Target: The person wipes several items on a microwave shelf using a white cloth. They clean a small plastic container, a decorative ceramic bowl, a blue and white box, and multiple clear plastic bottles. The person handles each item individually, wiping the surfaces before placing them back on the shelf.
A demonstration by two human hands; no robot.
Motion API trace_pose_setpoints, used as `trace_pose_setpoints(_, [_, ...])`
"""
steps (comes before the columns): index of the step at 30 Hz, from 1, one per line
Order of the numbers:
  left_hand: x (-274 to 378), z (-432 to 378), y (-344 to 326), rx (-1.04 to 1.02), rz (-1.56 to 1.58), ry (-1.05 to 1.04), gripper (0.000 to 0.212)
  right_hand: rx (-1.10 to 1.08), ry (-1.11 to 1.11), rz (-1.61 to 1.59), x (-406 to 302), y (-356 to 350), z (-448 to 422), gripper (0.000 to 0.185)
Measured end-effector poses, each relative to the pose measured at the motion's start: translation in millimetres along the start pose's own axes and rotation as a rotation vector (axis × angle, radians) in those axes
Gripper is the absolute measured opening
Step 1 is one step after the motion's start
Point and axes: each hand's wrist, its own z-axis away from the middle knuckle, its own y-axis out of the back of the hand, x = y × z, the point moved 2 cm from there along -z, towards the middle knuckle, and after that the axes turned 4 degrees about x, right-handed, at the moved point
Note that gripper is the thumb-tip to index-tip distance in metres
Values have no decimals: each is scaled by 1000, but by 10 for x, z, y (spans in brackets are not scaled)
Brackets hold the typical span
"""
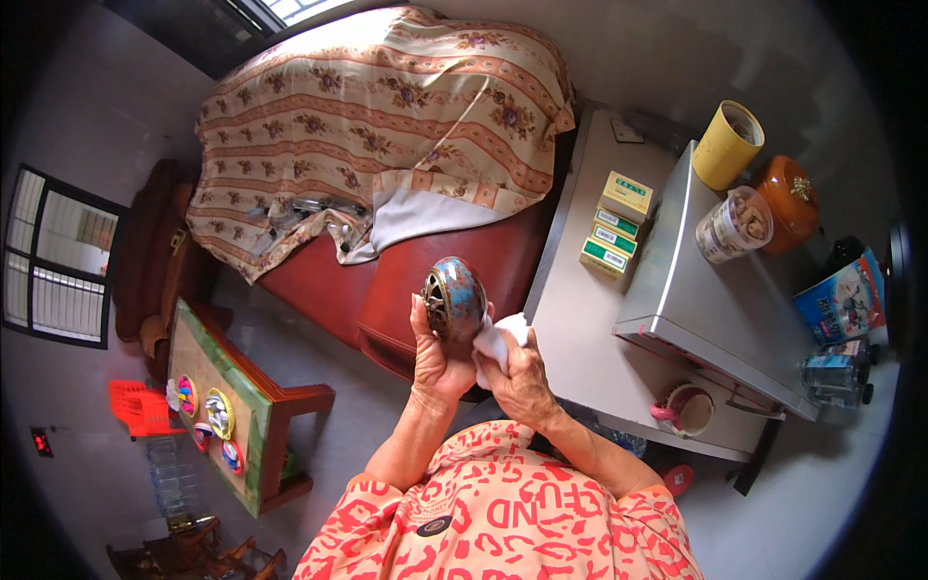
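Note:
A rounded blue and reddish-brown pot point(464, 293), perhaps an incense burner, has a pierced brass-coloured lid facing left. My left hand point(440, 359) holds it tilted from below, with the thumb along the lid side. At the pot's right side, my right hand point(520, 380) grips a crumpled white cloth or tissue point(499, 346) that touches the pot's base. Both hands are raised in front of my patterned shirt. The underside of the pot and some left fingers are hidden.
Ahead stands a red sofa point(449, 268) under a floral cover point(348, 116). On the right, a table point(558, 341) bears small boxes point(607, 250), a mug point(689, 409) and a grey cabinet point(710, 312) with containers on top. A low table point(254, 428) with small baskets is left.

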Motion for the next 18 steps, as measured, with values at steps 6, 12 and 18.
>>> trace_pose_setpoints(6, [-45,115,65,-71,-115,94,75,-63,-396,-616,-15,515,-13,22])
trace_pose_setpoints(12, [-123,189,117,-86,-363,90,80,55,-368,-861,-95,512,-265,20])
trace_pose_setpoints(18, [-122,154,132,-122,-359,74,75,13,-541,-1103,-12,319,-198,18])
